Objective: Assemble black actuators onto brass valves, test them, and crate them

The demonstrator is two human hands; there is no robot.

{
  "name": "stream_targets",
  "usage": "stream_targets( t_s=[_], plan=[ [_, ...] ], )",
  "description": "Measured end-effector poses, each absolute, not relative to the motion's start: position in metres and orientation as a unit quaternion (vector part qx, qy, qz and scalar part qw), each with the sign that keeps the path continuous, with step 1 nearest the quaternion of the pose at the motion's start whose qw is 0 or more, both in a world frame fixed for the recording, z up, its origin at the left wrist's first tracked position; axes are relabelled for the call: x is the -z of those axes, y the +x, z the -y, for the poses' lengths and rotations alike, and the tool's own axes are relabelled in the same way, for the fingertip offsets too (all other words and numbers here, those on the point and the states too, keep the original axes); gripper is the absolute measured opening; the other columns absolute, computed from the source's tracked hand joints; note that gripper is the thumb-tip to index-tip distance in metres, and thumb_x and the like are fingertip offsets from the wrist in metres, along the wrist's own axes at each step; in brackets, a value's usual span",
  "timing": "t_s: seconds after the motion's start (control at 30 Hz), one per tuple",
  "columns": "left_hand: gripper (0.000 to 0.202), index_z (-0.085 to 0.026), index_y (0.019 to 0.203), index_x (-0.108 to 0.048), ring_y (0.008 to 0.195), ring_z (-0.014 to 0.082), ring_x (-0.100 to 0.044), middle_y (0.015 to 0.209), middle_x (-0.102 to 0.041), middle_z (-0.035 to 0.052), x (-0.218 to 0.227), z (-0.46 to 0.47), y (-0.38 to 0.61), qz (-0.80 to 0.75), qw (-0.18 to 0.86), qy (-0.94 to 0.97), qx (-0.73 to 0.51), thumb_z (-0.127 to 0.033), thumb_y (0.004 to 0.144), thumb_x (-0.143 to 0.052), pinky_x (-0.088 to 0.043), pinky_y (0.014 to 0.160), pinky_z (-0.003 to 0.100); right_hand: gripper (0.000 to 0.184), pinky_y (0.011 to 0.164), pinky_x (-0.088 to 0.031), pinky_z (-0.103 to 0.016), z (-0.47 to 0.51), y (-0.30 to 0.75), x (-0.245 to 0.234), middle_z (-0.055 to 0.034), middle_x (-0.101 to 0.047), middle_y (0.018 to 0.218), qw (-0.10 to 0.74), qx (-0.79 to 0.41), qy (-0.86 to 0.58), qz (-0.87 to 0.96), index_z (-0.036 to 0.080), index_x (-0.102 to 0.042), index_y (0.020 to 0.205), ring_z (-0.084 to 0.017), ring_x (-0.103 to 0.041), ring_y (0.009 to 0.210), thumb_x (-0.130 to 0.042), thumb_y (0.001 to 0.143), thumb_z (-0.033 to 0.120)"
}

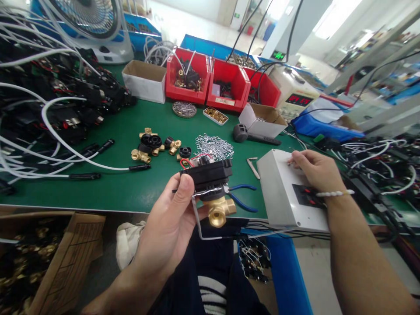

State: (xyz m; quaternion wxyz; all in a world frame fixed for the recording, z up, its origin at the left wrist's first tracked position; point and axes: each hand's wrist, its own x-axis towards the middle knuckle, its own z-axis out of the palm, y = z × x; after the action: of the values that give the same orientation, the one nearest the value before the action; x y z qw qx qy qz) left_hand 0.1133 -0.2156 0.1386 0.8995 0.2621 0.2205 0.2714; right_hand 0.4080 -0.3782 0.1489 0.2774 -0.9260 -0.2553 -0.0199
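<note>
My left hand (172,208) is closed around a motorised valve (208,175) held up over the front edge of the bench. Its upper part is a black actuator housing with red wires on top, and its lower part is a brass valve body (217,212). A white cable runs down from it and off to the right. Over at the grey control box (277,188), my right hand (315,168) pinches a small metal toggle switch (289,163) on the top face. Blue-handled pliers (244,203) lie on the bench behind the valve.
Brass fittings (141,155), metal clips (215,146) and a hex key (252,167) lie on the green bench (131,190). Behind stand red bins (226,103), a power supply (297,94) and a fan (88,22). Cabled black units (65,109) crowd the left.
</note>
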Motion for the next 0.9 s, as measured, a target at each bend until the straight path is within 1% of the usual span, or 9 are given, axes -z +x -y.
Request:
stream_targets(
  t_s=[0.13, 0.23, 0.3, 0.4, 0.5, 0.6, 0.7, 0.8, 0.9],
  plan=[
    [0.034, -0.017, 0.114, -0.069, 0.094, 0.0198, -0.072, 0.113, -0.075, 0.0074, -0.14, 0.216, 0.112, -0.223, 0.898, 0.262, -0.273, -0.038, 0.087, -0.072, -0.062, 0.078, 0.029, 0.057, 0.061, -0.038, -0.031, 0.379, 0.41, -0.147, -0.0026, -0.059, 0.059, 0.274, 0.024, -0.926, 0.258, 0.021, -0.064, 0.065, -0.018, -0.051, 0.059, -0.054, 0.069, 0.077],
    [0.028, -0.018, 0.116, -0.069, 0.102, 0.0224, -0.071, 0.113, -0.074, 0.0068, -0.142, 0.216, 0.111, -0.233, 0.9, 0.248, -0.273, -0.033, 0.092, -0.066, -0.061, 0.082, 0.031, 0.057, 0.061, -0.038, -0.031, 0.38, 0.41, -0.147, -0.0026, -0.06, 0.059, 0.275, 0.024, -0.925, 0.261, 0.021, -0.065, 0.066, -0.018, -0.051, 0.059, -0.055, 0.07, 0.077],
    [0.028, -0.019, 0.119, -0.068, 0.106, 0.0238, -0.07, 0.114, -0.074, 0.0067, -0.143, 0.215, 0.111, -0.233, 0.902, 0.239, -0.273, -0.029, 0.094, -0.063, -0.06, 0.086, 0.033, 0.058, 0.062, -0.04, -0.031, 0.38, 0.409, -0.148, -0.0033, -0.062, 0.061, 0.279, 0.023, -0.923, 0.264, 0.02, -0.065, 0.066, -0.018, -0.053, 0.06, -0.055, 0.07, 0.078],
    [0.03, -0.017, 0.123, -0.065, 0.092, 0.023, -0.074, 0.11, -0.075, 0.0092, -0.145, 0.214, 0.112, -0.239, 0.905, 0.237, -0.258, -0.026, 0.095, -0.059, -0.062, 0.078, 0.032, 0.06, 0.064, -0.042, -0.032, 0.38, 0.408, -0.148, -0.0039, -0.064, 0.063, 0.288, 0.023, -0.919, 0.267, 0.021, -0.064, 0.065, -0.018, -0.054, 0.061, -0.055, 0.069, 0.08],
    [0.025, -0.014, 0.116, -0.066, 0.081, 0.0212, -0.075, 0.101, -0.077, 0.0114, -0.148, 0.213, 0.114, -0.27, 0.907, 0.225, -0.232, -0.024, 0.099, -0.051, -0.063, 0.07, 0.031, 0.061, 0.065, -0.043, -0.031, 0.38, 0.407, -0.148, -0.0041, -0.065, 0.065, 0.296, 0.022, -0.917, 0.266, 0.021, -0.064, 0.066, -0.017, -0.054, 0.061, -0.055, 0.067, 0.081],
    [0.029, -0.01, 0.104, -0.067, 0.077, 0.0199, -0.076, 0.089, -0.077, 0.0119, -0.151, 0.213, 0.115, -0.288, 0.915, 0.194, -0.205, -0.022, 0.102, -0.041, -0.064, 0.072, 0.034, 0.063, 0.063, -0.042, -0.031, 0.38, 0.408, -0.147, -0.0042, -0.065, 0.065, 0.302, 0.024, -0.917, 0.262, 0.021, -0.065, 0.066, -0.017, -0.054, 0.06, -0.057, 0.064, 0.083],
    [0.035, -0.008, 0.1, -0.068, 0.072, 0.0185, -0.076, 0.082, -0.077, 0.0116, -0.153, 0.213, 0.115, -0.286, 0.923, 0.171, -0.194, -0.021, 0.104, -0.036, -0.065, 0.071, 0.035, 0.069, 0.062, -0.042, -0.032, 0.379, 0.411, -0.145, -0.0053, -0.064, 0.062, 0.312, 0.024, -0.915, 0.255, 0.02, -0.064, 0.063, -0.018, -0.054, 0.059, -0.054, 0.061, 0.089],
    [0.04, -0.007, 0.096, -0.071, 0.069, 0.0184, -0.076, 0.078, -0.077, 0.0125, -0.154, 0.214, 0.114, -0.278, 0.929, 0.161, -0.182, -0.023, 0.104, -0.035, -0.065, 0.07, 0.034, 0.078, 0.065, -0.046, -0.034, 0.379, 0.414, -0.143, -0.0087, -0.065, 0.065, 0.332, 0.024, -0.909, 0.253, 0.021, -0.06, 0.056, -0.019, -0.056, 0.061, -0.044, 0.06, 0.097],
    [0.044, -0.005, 0.092, -0.073, 0.068, 0.0189, -0.076, 0.078, -0.077, 0.0136, -0.154, 0.214, 0.113, -0.268, 0.934, 0.157, -0.175, -0.024, 0.104, -0.034, -0.065, 0.07, 0.034, 0.08, 0.065, -0.047, -0.035, 0.38, 0.414, -0.144, -0.0085, -0.064, 0.062, 0.342, 0.023, -0.904, 0.255, 0.021, -0.059, 0.055, -0.019, -0.056, 0.061, -0.042, 0.057, 0.099]
  ],
)
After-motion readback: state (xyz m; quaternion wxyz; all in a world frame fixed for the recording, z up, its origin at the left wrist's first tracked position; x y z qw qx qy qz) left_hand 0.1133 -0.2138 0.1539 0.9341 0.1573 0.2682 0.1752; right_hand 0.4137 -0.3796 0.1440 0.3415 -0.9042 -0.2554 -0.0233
